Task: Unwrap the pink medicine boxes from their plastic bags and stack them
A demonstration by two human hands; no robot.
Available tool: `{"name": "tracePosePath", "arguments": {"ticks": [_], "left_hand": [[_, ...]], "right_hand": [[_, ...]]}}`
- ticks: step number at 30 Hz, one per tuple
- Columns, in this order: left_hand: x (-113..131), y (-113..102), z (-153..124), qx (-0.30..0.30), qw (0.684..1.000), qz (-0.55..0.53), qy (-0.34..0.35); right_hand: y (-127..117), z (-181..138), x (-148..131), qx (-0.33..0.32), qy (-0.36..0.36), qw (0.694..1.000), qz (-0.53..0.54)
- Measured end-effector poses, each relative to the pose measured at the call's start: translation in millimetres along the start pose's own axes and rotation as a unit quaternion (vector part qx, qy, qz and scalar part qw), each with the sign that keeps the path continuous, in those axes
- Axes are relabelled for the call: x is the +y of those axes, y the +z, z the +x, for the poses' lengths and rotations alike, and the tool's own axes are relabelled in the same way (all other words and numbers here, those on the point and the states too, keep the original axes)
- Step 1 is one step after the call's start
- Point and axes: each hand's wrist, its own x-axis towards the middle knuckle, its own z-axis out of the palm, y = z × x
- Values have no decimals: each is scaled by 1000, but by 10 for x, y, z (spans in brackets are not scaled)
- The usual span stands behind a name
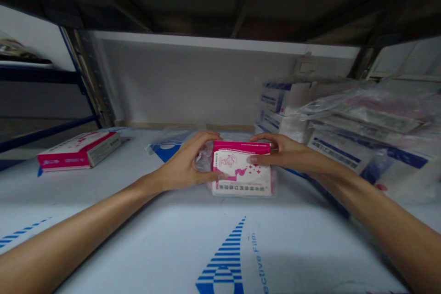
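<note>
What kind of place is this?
Probably a storeroom: blue-and-white rectangular boxes, partly under clear plastic, are stacked on the right, a pink-and-white rectangular box lies on the left, and a dark-blue metal rack stands at the far left.

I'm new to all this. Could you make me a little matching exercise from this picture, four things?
Things:
1. Pink-and-white pack
2. Lone pink-and-white box
3. Blue-and-white boxes
4. Square fitting

Places or states:
A. On the back wall
B. Between left hand and right hand
C. Stacked, partly under clear plastic
D. Lying at left, untouched

Pairs: 1-B, 2-D, 3-C, 4-A
</note>
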Motion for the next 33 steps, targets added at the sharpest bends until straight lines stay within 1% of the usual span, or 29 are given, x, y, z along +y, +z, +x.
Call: {"name": "tracePosePath", "arguments": {"ticks": [1,3,6,9,11,12,14,17,19,21,23,26,28,30,32,33], "left_hand": [[-13,3,-1,-7,1000,-21,-6],[-24,11,3,-22,997,-68,-42],[-5,15,25,-19,990,-104,-92],[-8,15,41,-12,991,-84,-102],[-51,21,35,-21,995,-41,-84],[-81,27,26,-31,997,-16,-67],[-137,49,2,-60,998,28,-23],[-174,102,-39,-108,991,75,25],[-168,144,-59,-107,988,104,46],[-161,180,-69,-64,989,124,45],[-159,195,-65,4,992,126,20],[-135,171,-25,88,993,84,-11],[-70,134,23,108,994,17,-9],[37,90,80,100,994,-49,3],[160,32,130,105,992,-74,16],[215,-9,146,121,990,-70,22]], "right_hand": [[-22,-17,-27,-16,-2,1000,-8],[-68,-55,-75,-32,-7,999,-43],[-129,-109,-138,-12,-10,993,-121],[-154,-162,-200,30,-49,972,-227],[-151,-192,-234,49,-79,958,-270],[-145,-203,-246,55,-88,956,-273],[-129,-214,-258,68,-99,964,-239],[-92,-199,-264,105,-120,980,-117],[-64,-174,-267,147,-132,980,-33],[-42,-144,-265,192,-135,972,33],[-32,-115,-248,219,-127,964,82],[-28,-72,-203,213,-102,964,124],[-9,-41,-184,191,-86,968,139],[37,0,-200,172,-77,970,151],[104,51,-269,155,-68,972,163],[140,79,-324,147,-67,972,173]]}}
